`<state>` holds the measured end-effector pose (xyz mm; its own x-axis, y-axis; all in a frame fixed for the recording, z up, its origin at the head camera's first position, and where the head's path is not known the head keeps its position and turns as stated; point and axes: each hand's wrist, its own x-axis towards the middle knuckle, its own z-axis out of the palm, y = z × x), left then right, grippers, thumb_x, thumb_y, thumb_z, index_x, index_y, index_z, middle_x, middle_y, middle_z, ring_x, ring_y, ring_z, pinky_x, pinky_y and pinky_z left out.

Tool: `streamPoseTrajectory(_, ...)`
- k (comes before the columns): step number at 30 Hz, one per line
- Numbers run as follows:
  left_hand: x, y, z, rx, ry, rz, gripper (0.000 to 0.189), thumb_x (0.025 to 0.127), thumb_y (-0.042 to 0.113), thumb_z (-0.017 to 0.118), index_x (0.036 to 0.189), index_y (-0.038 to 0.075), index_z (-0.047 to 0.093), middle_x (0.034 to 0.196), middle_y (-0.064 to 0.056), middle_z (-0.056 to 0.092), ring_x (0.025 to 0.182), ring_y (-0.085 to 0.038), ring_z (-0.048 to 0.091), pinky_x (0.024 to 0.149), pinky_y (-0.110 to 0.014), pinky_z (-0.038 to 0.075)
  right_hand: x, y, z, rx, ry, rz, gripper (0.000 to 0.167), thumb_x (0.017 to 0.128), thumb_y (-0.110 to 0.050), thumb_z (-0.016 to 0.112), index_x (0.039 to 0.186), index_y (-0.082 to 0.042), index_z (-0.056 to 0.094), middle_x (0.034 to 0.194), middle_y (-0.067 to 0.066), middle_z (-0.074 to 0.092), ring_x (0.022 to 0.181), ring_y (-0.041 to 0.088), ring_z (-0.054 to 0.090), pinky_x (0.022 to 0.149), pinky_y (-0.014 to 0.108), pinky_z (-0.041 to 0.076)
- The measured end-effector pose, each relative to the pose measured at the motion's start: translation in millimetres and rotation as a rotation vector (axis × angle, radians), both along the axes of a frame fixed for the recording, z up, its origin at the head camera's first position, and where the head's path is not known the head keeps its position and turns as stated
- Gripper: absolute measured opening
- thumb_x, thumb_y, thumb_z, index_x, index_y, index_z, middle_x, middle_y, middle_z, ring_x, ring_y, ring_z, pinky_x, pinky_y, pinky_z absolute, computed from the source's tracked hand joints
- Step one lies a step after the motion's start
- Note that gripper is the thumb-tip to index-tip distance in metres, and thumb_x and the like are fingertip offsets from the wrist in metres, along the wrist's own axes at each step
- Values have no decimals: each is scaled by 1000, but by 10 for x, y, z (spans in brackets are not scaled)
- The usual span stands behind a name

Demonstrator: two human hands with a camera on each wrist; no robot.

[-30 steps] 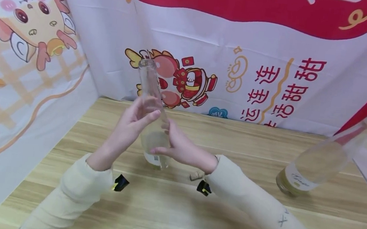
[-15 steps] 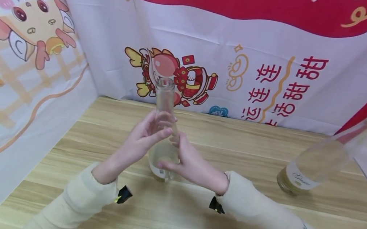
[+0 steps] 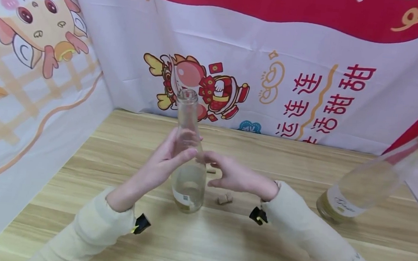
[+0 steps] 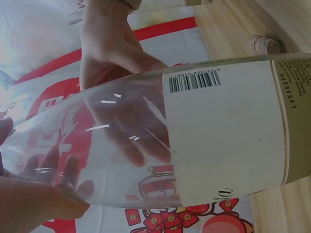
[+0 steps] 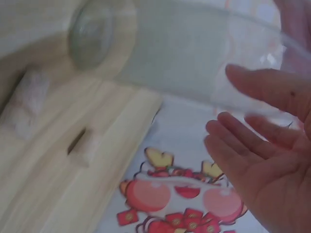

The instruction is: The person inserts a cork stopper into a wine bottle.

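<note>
A clear glass bottle (image 3: 189, 182) with a pale label stands near the middle of the wooden table, its open mouth facing up. My left hand (image 3: 153, 165) wraps round the bottle just below its neck, thumb across the near side. To the bottle's right, my right hand (image 3: 236, 175) has its fingers spread and loosely bent, fingertips close to the glass. The right wrist view shows this hand's palm (image 5: 277, 174) holding nothing. One cork (image 3: 224, 198) lies below the right hand; another cork (image 3: 211, 170) is partly covered by its fingers.
A second clear bottle (image 3: 360, 189), with a white label and a yellowish base, stands at the right of the table (image 3: 198, 250). Printed white and red cloth (image 3: 221, 36) hangs behind the table and along its left side.
The bottle has moved right and nearer, from tilted to more upright. My right hand has let go of it and drawn off to the right, uncovering the corks. My left hand keeps its grip.
</note>
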<state>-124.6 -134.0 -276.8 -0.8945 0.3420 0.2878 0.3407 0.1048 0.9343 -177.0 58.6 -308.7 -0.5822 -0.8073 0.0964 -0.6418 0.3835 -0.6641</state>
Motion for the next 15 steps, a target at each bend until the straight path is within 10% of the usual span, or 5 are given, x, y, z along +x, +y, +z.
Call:
streamPoseTrajectory(6,-4,0,-19,-9,14,2,37,94,20,50,125,6,34,129,-11,44,117,-24,44,97,-45,38,-242,-17,-168,75,154,-61,42,77,-2,69,117,0,56,118,12,59,111,25,53,96,37,42)
streamPoseTrajectory(15,3,6,-15,-25,14,15,38,94,22,50,125,8,34,130,-11,45,120,-23,43,100,-46,35,-536,-58,-494,232,44,-199,36,81,-7,67,114,3,58,114,15,60,108,27,54,95,39,42)
